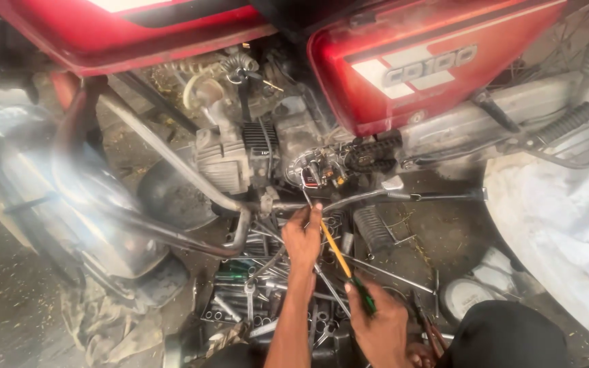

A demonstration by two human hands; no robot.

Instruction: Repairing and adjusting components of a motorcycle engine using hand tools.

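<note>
Screwdriver [346,264] slants up-left from right hand [378,326], closed on its green handle, tip toward left hand [303,238], fingers pinched at the engine [240,160] wiring above the floor's scattered spanners [253,300].

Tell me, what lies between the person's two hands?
In the head view, a screwdriver with a yellow shaft spans from the right hand up to the left hand, over scattered wrenches.

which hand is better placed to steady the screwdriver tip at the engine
Left. The left hand already reaches up by the screwdriver shaft's far end, just under the engine. The right hand sits back, gripping the green handle.
</note>
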